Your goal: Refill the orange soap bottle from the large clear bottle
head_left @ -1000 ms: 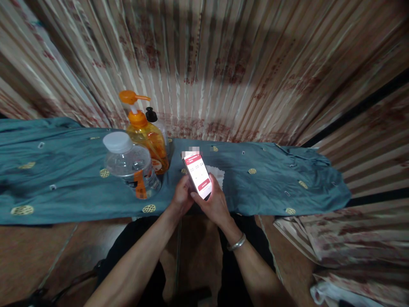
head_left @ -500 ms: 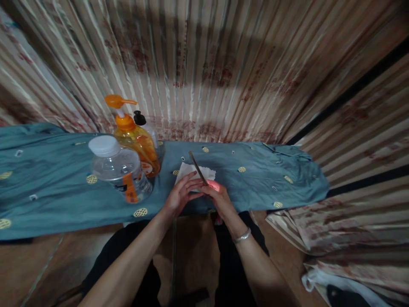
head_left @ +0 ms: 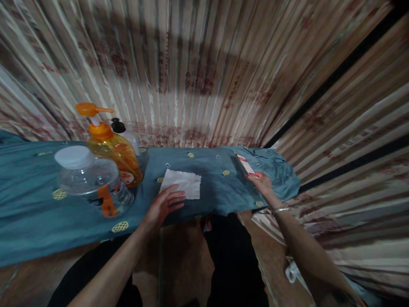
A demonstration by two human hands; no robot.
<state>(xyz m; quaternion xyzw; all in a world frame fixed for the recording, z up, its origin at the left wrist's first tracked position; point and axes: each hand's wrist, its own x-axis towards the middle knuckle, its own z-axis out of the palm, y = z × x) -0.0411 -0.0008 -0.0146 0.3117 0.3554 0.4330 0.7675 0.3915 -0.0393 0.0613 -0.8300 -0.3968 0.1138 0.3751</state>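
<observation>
While clasping a phone (head_left: 247, 166) in the outstretched right hand (head_left: 262, 184), pictured with left hand (head_left: 162, 205) angled forward. Seen with left fingers (head_left: 177, 195) loosely parted over white cloth (head_left: 190, 184).

phone (head_left: 247, 165): smooth, glassy front. white sheet (head_left: 188, 181): matt, cloth or paper, can't tell. teal cover (head_left: 211, 170): matt cloth, wrinkled. big btl (head_left: 89, 181): clear glossy plastic. pump btl (head_left: 117, 153): glossy see-thru plastic. bracelet (head_left: 282, 209): shiny metal. curtain (head_left: 198, 81): pleated fabric.
</observation>
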